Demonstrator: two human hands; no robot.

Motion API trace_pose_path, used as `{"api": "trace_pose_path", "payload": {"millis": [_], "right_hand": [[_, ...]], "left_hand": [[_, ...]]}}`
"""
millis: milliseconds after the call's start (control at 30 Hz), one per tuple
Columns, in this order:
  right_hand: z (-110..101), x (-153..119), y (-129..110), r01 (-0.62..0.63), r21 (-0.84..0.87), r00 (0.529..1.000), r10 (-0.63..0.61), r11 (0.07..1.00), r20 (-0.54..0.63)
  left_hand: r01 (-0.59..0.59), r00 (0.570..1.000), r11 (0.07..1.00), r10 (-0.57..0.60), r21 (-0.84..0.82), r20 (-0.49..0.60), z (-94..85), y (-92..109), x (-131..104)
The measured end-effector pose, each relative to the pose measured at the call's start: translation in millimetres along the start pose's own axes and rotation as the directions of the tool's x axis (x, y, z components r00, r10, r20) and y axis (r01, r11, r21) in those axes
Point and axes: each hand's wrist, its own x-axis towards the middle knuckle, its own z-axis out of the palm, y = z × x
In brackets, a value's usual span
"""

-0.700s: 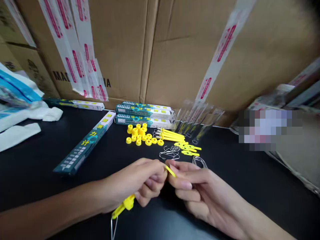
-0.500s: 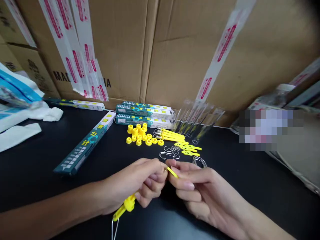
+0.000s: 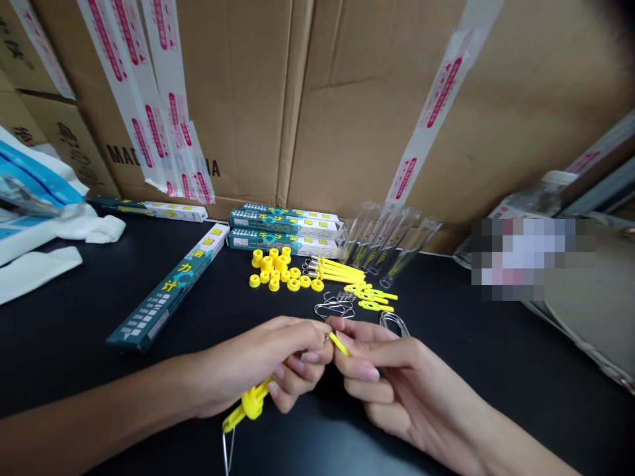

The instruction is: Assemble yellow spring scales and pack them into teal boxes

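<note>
My left hand (image 3: 292, 354) is closed around a yellow plastic spring scale rod (image 3: 254, 401). A collar-like yellow part sits on its lower end, and a bent wire hook (image 3: 227, 451) hangs below it. Between thumb and fingers, my right hand (image 3: 391, 380) pinches a small yellow plastic piece (image 3: 340, 344). The fingertips of both hands meet, and a tiny metallic bit shows there; how the parts join is hidden. Just beyond the hands lie wire hooks (image 3: 332, 309), flat yellow pieces (image 3: 376, 306) and metal wire loops (image 3: 395, 323).
Yellow caps (image 3: 266, 263) and yellow rods with metal ends (image 3: 340, 271) lie further back. Clear tubes (image 3: 411, 248) lean near stacked boxes (image 3: 282, 241). A single long box (image 3: 169, 287) lies left, near white-and-blue bags (image 3: 40, 218). Cardboard (image 3: 248, 99) walls the back; a bottle (image 3: 533, 195) stands right.
Both hands stay together in nearly the same grip. The yellow rod and its hook have shifted very slightly left, and the view has moved a little.
</note>
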Motion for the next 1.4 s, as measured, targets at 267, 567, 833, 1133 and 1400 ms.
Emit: {"api": "trace_pose_path", "payload": {"millis": [267,567,833,1133,1400], "right_hand": [[-4,2,-1,0.117,-0.258,0.990,-0.092,0.959,0.108],[-9,2,2,0.272,-0.401,0.962,-0.243,0.875,0.122],[-6,-1,7,0.432,-0.683,0.880,-0.442,0.589,0.175],[-21,2,17,0.515,-0.825,0.753,-0.582,0.232,0.306],[-21,0,9,0.556,-0.816,0.578,-0.630,-0.161,0.518]], "left_hand": [[0.086,0.993,0.995,-0.081,-0.048,0.089,-10.5,-1,3],[-0.084,0.992,0.908,0.113,0.411,-0.047,5.2,2,-12],[-0.109,0.856,0.005,0.509,0.994,0.091,4.2,-6,-13],[-0.009,0.702,-0.446,0.635,0.895,0.323,-2.8,-20,-8],[-0.055,0.637,-0.460,0.667,0.886,0.385,-8.8,-18,-8]]}}
